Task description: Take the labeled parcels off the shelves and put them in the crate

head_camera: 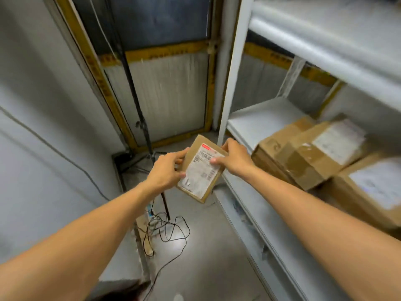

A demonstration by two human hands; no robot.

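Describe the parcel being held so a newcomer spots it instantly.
Find the white shelving on the right. Left of its corner post, left hand and right hand grip a flat parcel. Unlike the bulkier shelf boxes, it is thin and hand-held.

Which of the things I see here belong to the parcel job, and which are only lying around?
Belong to the job:
- small labeled parcel, held by the left hand and the right hand
- cardboard boxes on the white shelf
The crate is not in view.

Just lying about:
- black stand
- loose black cable on the floor
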